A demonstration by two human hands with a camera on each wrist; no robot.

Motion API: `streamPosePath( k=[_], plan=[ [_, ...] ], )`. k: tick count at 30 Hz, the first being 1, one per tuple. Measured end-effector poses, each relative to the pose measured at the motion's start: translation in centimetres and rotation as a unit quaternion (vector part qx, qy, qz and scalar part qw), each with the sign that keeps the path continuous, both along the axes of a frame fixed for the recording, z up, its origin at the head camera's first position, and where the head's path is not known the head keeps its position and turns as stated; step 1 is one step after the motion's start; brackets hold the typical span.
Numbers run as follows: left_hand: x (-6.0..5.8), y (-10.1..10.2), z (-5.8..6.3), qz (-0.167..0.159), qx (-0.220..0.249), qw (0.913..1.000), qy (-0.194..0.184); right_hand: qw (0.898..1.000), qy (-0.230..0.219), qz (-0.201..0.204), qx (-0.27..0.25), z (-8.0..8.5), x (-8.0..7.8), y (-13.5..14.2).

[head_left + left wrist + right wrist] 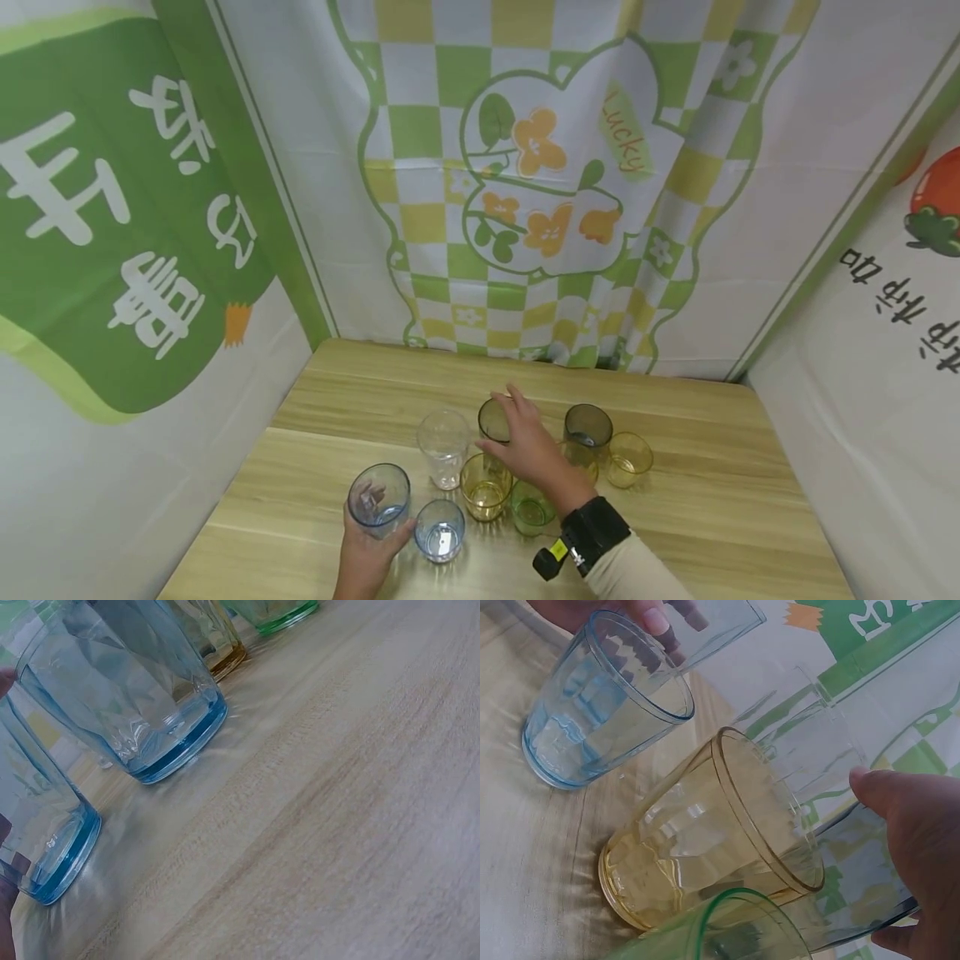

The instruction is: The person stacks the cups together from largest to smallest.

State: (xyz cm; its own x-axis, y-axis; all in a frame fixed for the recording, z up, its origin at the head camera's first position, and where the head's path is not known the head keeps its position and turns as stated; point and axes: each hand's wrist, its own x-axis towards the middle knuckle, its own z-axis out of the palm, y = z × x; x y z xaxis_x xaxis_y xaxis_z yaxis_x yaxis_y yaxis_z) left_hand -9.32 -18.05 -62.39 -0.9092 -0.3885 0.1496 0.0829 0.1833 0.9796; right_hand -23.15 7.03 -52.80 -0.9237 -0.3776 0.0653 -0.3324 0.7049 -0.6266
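Observation:
At the left front, my left hand (367, 550) grips a large blue glass (379, 498) by its side, thumb to the right. A smaller blue glass (439, 532) stands beside that thumb. My right hand (525, 446) reaches over the cluster and holds a grey glass (492, 419), its thumb on the near side and its fingers at the far side by the rim. In the right wrist view the grey glass (855, 877) lies between thumb and fingers. An amber glass (486, 492) and a green glass (531, 508) stand below this hand.
A clear glass (444, 446) stands left of the grey one. Right of the right wrist are a dark glass (588, 427) and a yellow glass (630, 460); another yellow glass (581, 460) is partly hidden by the forearm. Printed curtains (540, 208) enclose the wooden table (712, 500).

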Motion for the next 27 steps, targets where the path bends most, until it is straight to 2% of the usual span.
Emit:
streamPosePath(
  k=[15,27],
  plan=[
    [-0.1,0.6,-0.1,0.02,-0.004,0.9998,0.005,0.999,0.033,-0.003,0.033,-0.2,0.1,-0.2],
    [-0.3,1.1,-0.7,0.042,-0.005,0.9988,0.023,0.999,0.028,-0.003,0.032,-0.4,0.3,0.0]
  ],
)
